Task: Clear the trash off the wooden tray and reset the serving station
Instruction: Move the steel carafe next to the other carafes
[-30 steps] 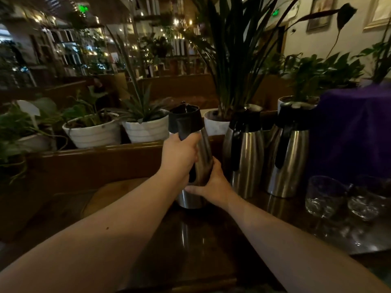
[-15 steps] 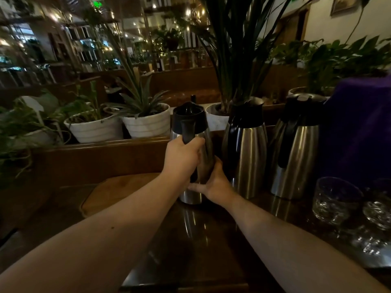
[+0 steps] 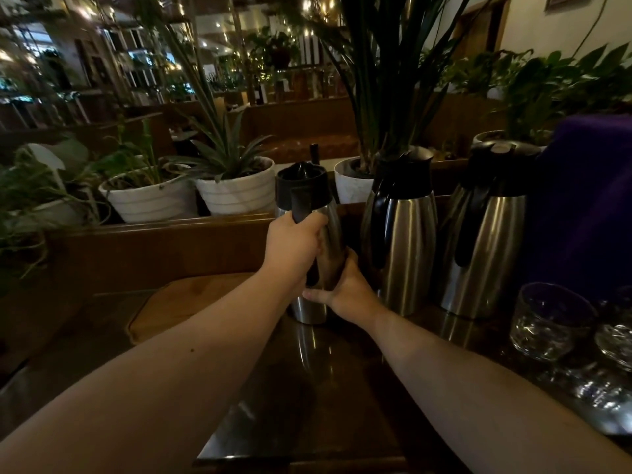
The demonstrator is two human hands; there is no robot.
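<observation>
A steel jug with a black lid [image 3: 309, 189] stands upright on the dark counter [image 3: 328, 378], just right of the wooden tray [image 3: 178, 302]. My left hand [image 3: 292, 246] is closed around the jug's black handle. My right hand [image 3: 345, 290] presses against the jug's lower right side, fingers wrapped on the steel body. The tray's visible surface is bare wood; my left forearm hides its right part.
Two more steel jugs [image 3: 400, 230] [image 3: 485, 230] stand to the right of the held one. Glass cups [image 3: 550, 319] sit at the right edge. White plant pots [image 3: 236, 193] line a wooden ledge [image 3: 154, 230] behind the counter. A purple cloth [image 3: 588, 200] hangs at right.
The jug stays in both hands at about the same spot beside the other jugs. The view has tilted up a little, so everything sits lower in the frame.
</observation>
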